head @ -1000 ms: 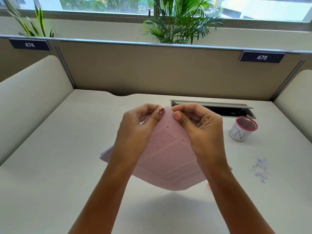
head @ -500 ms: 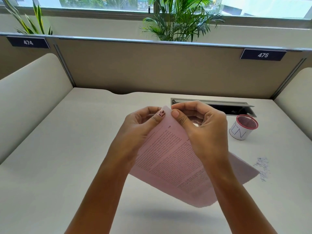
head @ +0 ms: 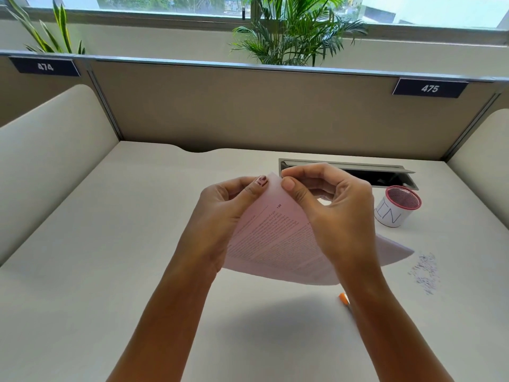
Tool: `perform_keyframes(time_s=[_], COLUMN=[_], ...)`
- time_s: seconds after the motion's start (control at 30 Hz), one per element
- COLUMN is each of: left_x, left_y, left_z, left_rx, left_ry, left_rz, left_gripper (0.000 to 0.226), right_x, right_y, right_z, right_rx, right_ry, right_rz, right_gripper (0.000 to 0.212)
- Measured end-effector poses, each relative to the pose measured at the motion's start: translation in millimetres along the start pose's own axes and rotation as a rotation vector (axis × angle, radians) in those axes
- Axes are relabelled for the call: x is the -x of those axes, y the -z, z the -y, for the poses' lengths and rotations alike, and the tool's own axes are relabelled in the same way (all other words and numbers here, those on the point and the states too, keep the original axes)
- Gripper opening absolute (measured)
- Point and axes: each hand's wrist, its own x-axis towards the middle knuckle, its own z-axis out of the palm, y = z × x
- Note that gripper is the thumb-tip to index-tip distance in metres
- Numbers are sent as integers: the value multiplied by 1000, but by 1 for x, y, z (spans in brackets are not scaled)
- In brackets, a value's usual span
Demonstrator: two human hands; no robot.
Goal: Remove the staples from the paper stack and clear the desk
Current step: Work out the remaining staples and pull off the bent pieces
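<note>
In the head view the left hand point(head: 220, 216) and right hand point(head: 340, 219) each pinch the top corner of the pink paper stack point(head: 275, 244), lifted above the desk point(head: 110, 271); a firm left grip while the right pries the hidden staple straight out should spare the corner.

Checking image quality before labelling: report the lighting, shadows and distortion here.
Head view: soft daylight from the window; the lifted paper stack casts a diffuse shadow on the desk; the wide-angle lens bows the divider rail; no glare on the paper.
</note>
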Motion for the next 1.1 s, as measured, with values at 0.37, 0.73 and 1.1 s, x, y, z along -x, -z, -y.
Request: perform_keyframes(time_s=[0.37,0.73,1.1], left_x=[2,-6,9], left_y=[-3,1,-13], left_z=[3,22,24], left_rx=[-3,-471,-225], left_ry=[-198,-946,-565], left_rz=[-49,-367,-585], left_gripper=[31,7,20], right_x=[4,9,7], right_y=[9,6,2], right_z=[-2,-22,-36], right_rx=[215,312,326], right_ry=[164,664,756], right_rz=[96,-191,-236], right_gripper=[13,17,17])
